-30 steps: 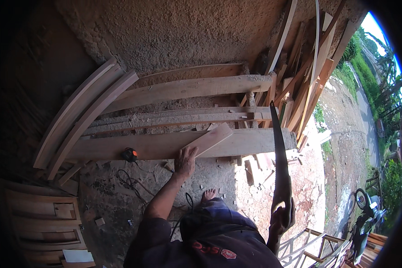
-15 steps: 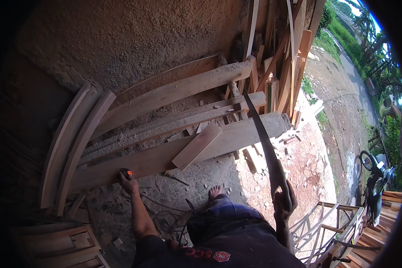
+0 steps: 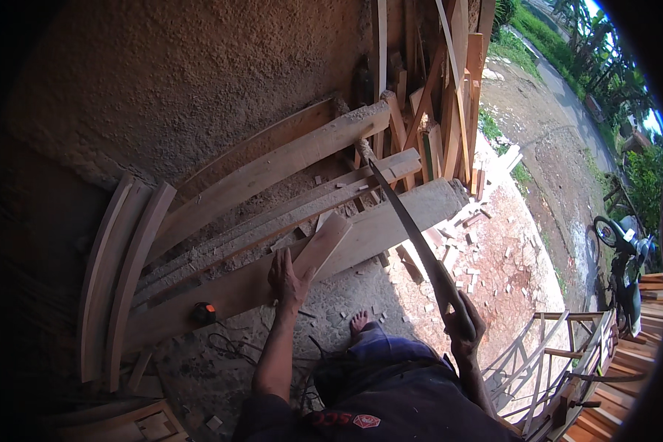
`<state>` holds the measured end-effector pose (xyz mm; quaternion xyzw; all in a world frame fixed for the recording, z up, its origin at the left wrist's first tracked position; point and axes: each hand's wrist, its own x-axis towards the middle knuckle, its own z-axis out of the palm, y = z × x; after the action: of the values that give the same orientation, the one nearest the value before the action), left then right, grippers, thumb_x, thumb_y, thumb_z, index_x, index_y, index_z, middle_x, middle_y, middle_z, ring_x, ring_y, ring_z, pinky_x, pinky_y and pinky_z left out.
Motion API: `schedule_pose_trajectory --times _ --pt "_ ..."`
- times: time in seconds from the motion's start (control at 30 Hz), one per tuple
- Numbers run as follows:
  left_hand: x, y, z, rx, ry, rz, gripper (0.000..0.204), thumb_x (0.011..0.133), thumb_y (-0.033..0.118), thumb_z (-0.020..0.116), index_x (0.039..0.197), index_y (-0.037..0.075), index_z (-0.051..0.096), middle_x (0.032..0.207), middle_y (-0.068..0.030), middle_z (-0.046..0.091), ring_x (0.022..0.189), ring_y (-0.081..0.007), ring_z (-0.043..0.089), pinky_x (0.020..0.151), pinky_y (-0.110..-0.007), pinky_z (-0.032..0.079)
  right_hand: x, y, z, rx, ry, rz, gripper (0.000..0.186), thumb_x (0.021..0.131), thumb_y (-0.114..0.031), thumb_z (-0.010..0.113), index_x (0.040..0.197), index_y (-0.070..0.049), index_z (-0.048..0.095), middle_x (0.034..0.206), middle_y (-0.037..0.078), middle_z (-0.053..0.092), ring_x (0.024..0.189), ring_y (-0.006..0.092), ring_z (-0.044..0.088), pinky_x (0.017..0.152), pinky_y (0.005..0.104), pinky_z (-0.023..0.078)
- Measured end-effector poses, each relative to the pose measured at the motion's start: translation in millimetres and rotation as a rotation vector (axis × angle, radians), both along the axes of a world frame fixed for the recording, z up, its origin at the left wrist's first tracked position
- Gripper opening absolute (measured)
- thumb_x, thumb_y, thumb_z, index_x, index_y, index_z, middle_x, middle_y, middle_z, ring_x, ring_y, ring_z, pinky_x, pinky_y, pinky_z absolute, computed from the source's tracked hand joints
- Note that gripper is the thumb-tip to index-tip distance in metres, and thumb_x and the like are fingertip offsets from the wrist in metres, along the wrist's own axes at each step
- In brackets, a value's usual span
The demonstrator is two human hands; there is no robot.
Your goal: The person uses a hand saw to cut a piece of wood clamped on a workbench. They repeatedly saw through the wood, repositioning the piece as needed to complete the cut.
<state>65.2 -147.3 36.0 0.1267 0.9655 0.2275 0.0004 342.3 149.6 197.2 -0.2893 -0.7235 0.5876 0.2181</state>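
My right hand [image 3: 467, 325] is closed round the handle of a handsaw [image 3: 412, 230], its long blade slanting up and away over the wide plank [image 3: 409, 212]. My left hand [image 3: 287, 278] lies against the near end of a short board [image 3: 324, 244], fingers stretched out. That short board rests aslant on top of the wide plank. Left of this hand, a black and orange tape measure [image 3: 205, 312] sits by the plank's near edge.
More planks [image 3: 280, 151] lie behind, along a rough wall. Curved wooden pieces [image 3: 136, 272] stand at the left, timber [image 3: 457, 96] leans at the back right. Offcuts [image 3: 473, 276] litter the floor near my bare foot [image 3: 359, 321]. A motorbike [image 3: 626, 258] stands far right.
My left hand has let go of the tape measure and moved right to the short board. The saw remains in my right hand. The whole view has shifted a little.
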Motion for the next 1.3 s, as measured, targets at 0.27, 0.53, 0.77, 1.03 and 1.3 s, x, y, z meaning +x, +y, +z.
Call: schedule_pose_trajectory --times 0.27,0.53,0.77,1.03,1.3 --pt "-46.4 94.8 -17.1 -0.158 -0.174 -0.287 0.094 0.086 0.041 0.071 0.159 0.019 0.017 0.161 -0.0202 0.018 0.145 -0.0447 0.023 0.114 -0.061 0.022 24.9 -3.2 -2.8 -0.070 -0.156 -0.074 0.049 0.091 -0.015 0.070 0.134 0.004 0.056 0.104 0.011 0.070 0.078 0.0116 0.065 0.068 0.0247 0.053" --pt "-44.4 115.8 -26.1 -0.137 -0.094 -0.248 0.084 0.086 0.031 0.071 0.156 0.031 0.026 0.154 -0.0226 0.026 0.141 -0.0477 0.027 0.113 -0.062 0.024 44.9 -6.8 -19.9 -0.048 -0.125 -0.090 0.051 0.090 -0.015 0.071 0.134 0.004 0.055 0.114 0.015 0.069 0.099 0.0183 0.067 0.084 0.0304 0.053" --pt "-53.5 104.1 -43.0 -0.074 -0.030 -0.389 0.082 0.080 0.025 0.075 0.151 0.040 0.036 0.151 -0.0234 0.030 0.137 -0.0472 0.032 0.110 -0.061 0.027 40.9 -7.5 -17.1 -0.028 -0.143 -0.064 0.051 0.089 -0.015 0.073 0.134 0.001 0.057 0.119 0.016 0.068 0.108 0.0204 0.066 0.092 0.0328 0.051" --pt "-69.2 108.8 -40.5 0.064 -0.012 -0.441 0.088 0.072 0.023 0.077 0.147 0.025 0.034 0.141 -0.0191 0.042 0.130 -0.0431 0.039 0.108 -0.057 0.031 44.3 -6.8 -10.5 -0.276 -0.219 -0.053 0.052 0.089 -0.013 0.073 0.137 -0.001 0.055 0.118 0.013 0.067 0.102 0.0159 0.065 0.086 0.0302 0.054" --pt "-83.6 113.5 -29.8 0.000 -0.024 -0.579 0.088 0.068 0.021 0.074 0.146 0.018 0.033 0.134 -0.0172 0.045 0.124 -0.0405 0.043 0.105 -0.054 0.036 48.6 -3.9 -16.9 -0.355 -0.096 -0.049 0.055 0.091 -0.016 0.073 0.140 -0.001 0.052 0.114 0.008 0.067 0.095 0.0120 0.063 0.081 0.0286 0.055"
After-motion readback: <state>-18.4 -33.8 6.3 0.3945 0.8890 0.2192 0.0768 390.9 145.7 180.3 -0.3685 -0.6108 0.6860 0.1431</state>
